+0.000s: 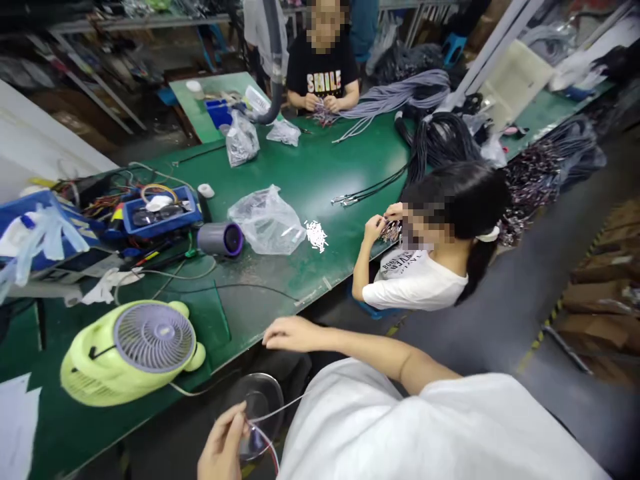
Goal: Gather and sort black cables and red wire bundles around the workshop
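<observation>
At the bottom left, my left hand (223, 440) pinches a thin cable (270, 445) whose white and red wires trail down and toward my lap. Just behind these fingers is a clear round plastic container (259, 383), below the table edge. My right hand (294, 333) hangs at the front edge of the green table (280, 293). Its fingers are bent and close together; whatever they hold, if anything, is hidden. Farther in on the tabletop, a pile of small white pieces (316, 236) lies beside a clear plastic bag (270, 220).
A yellow-green fan (135, 353) stands at the left, near a purple-rimmed dark cylinder (220, 239) and a blue tool bin (160, 212). One co-worker (420, 267) sits at the right, another (323, 73) across the table, both handling wires. Black cable bundles (440, 143) lie nearby.
</observation>
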Tool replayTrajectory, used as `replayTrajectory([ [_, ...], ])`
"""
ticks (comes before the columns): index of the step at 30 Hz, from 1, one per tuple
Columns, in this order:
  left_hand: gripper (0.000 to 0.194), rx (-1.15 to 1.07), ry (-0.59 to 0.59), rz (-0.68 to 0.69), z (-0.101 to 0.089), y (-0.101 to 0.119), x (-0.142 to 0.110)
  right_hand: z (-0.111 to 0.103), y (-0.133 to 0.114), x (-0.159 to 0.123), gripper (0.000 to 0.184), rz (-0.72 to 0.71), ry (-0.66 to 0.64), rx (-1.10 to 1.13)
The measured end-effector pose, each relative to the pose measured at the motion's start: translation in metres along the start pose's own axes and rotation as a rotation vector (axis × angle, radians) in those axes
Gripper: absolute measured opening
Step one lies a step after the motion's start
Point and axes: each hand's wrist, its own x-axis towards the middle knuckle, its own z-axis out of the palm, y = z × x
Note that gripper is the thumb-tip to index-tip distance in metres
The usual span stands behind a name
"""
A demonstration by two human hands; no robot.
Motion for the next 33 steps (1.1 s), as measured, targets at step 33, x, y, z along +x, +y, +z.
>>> replayTrajectory([
  [33,0.034,-0.286,-0.172,0.195,0.204,-0.012,-0.156,-0.087,0.064,-0.166,0.033,0.149,0.041,0.333],
])
